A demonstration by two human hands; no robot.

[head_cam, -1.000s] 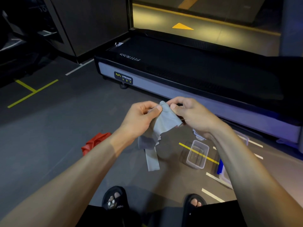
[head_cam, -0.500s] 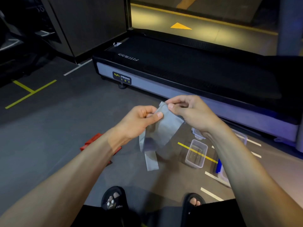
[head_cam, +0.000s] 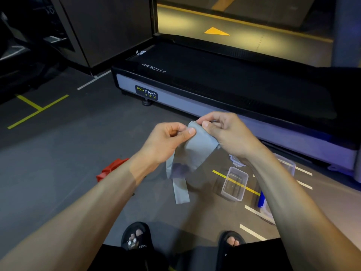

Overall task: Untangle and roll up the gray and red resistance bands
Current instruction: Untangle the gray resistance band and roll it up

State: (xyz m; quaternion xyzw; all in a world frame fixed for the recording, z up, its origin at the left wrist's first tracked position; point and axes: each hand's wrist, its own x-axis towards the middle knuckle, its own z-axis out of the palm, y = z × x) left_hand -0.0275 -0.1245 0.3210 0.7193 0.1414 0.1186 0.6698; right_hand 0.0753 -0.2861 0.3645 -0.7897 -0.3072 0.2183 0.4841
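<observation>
Dark gym floor (head_cam: 58, 153), one red band (head_cam: 109, 169), two hands (head_cam: 195, 137) pinching one gray band (head_cam: 197, 151).

Both bare forearms are stretched forward, the hands raised close together. The left hand (head_cam: 168, 140) is curled, a fold of the gray resistance band (head_cam: 192, 151) pinched under its thumb. The right hand (head_cam: 227, 132) is curled likewise, the band's top edge pinched between thumb and fingers (head_cam: 219, 119).
</observation>
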